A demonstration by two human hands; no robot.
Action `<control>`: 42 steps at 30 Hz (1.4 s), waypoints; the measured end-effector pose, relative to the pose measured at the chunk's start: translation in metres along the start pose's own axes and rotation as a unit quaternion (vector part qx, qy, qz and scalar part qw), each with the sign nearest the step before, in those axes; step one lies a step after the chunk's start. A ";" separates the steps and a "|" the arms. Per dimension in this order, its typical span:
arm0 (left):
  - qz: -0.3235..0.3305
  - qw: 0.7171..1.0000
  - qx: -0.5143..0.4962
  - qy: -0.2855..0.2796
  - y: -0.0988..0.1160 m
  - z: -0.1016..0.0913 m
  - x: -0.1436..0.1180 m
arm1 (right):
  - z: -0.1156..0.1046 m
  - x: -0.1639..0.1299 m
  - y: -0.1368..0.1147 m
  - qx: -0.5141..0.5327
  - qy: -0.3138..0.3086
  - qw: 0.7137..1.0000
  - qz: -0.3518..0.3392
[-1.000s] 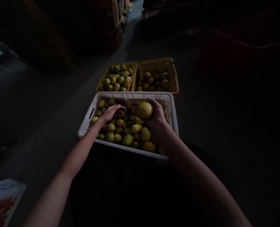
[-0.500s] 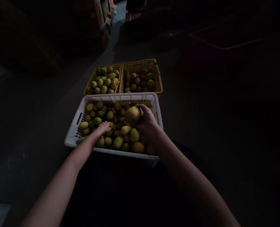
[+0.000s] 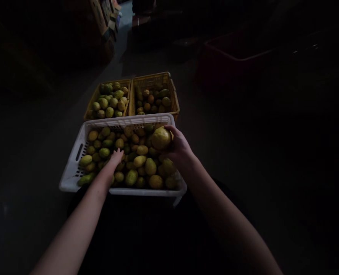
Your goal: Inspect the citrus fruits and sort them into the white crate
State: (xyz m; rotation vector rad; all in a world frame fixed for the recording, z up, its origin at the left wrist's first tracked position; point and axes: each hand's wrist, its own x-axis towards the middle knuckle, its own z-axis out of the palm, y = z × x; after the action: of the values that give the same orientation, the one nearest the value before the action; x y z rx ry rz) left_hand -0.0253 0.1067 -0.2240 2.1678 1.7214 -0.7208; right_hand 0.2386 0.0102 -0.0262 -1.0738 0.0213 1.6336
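Over the white crate, in the head view, both bare hands were at work among yellow-green fruits. The right hand was closed around one large yellow fruit, held just above the heap near the crate's far right corner. The left hand lay palm down with fingers loosely together on the fruits in the middle of the heap, gripping nothing that could be made out. By the look of it this was sorting: one fruit lifted out, another being felt for. Placing the lifted fruit would call for a reach past the far rim, where two yellow crates sat side by side, both partly filled. No brand, label or writing could be read; the surroundings were too dark.
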 end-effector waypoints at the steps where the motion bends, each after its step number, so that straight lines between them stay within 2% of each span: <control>1: 0.004 1.000 -0.008 0.003 0.000 0.001 0.000 | 0.000 -0.001 -0.001 0.010 0.005 1.000 0.011; 3: 0.010 0.999 -0.030 0.010 -0.002 0.002 -0.002 | 0.001 -0.002 -0.002 0.033 0.026 0.999 0.035; 10: 0.001 0.984 -0.173 0.042 -0.017 -0.002 -0.017 | 0.007 0.000 0.003 0.040 0.016 0.998 0.045; 14: 0.004 0.949 -0.309 0.067 -0.018 -0.019 -0.027 | 0.016 0.001 0.007 0.037 0.010 0.998 0.043; 17: 0.012 0.909 -0.403 0.105 -0.014 -0.045 -0.042 | 0.026 0.006 0.011 0.052 -0.003 0.998 0.037; 18: 0.019 0.883 -0.454 0.116 -0.014 -0.056 -0.049 | 0.030 0.008 0.014 0.059 -0.018 0.998 0.033; 19: 0.032 0.844 -0.521 0.124 -0.014 -0.069 -0.059 | 0.034 0.010 0.016 0.065 -0.036 0.997 0.027; 20: 0.052 0.790 -0.598 0.128 -0.016 -0.083 -0.070 | 0.039 0.011 0.019 0.068 -0.052 0.996 0.022; 23: 0.112 0.594 -0.788 0.117 -0.022 -0.123 -0.108 | 0.054 0.012 0.027 0.067 -0.082 0.994 0.008; 25: 0.131 0.513 -0.842 0.102 -0.022 -0.142 -0.133 | 0.062 0.008 0.034 0.061 -0.094 0.994 0.000; 27: 0.150 0.455 -0.875 0.075 -0.017 -0.149 -0.151 | 0.066 0.004 0.042 0.049 -0.111 0.993 0.004; 29: 0.174 0.414 -0.892 0.053 -0.005 -0.143 -0.159 | 0.067 0.000 0.050 0.031 -0.126 0.991 0.010; 31: 0.179 0.393 -0.901 0.049 0.008 -0.130 -0.158 | 0.064 -0.002 0.057 0.014 -0.141 0.990 -0.010; 35: 0.152 0.407 -0.899 0.045 0.031 -0.109 -0.143 | 0.057 -0.002 0.064 -0.032 -0.170 0.983 -0.055; 37: 0.160 0.397 -0.903 0.035 0.037 -0.110 -0.138 | 0.056 -0.004 0.063 -0.048 -0.174 0.981 -0.066; 40: 0.180 0.331 -0.926 0.012 0.040 -0.119 -0.135 | 0.057 -0.008 0.059 -0.059 -0.169 0.979 -0.097; 42: 0.181 0.303 -0.936 0.008 0.040 -0.124 -0.135 | 0.060 -0.010 0.057 -0.065 -0.161 0.978 -0.113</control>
State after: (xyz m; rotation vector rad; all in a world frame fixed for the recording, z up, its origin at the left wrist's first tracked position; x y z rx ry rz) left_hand 0.0164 0.0483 -0.0504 0.4431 0.6025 1.1068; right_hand 0.1564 0.0121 -0.0132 -0.8613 -0.4118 1.5983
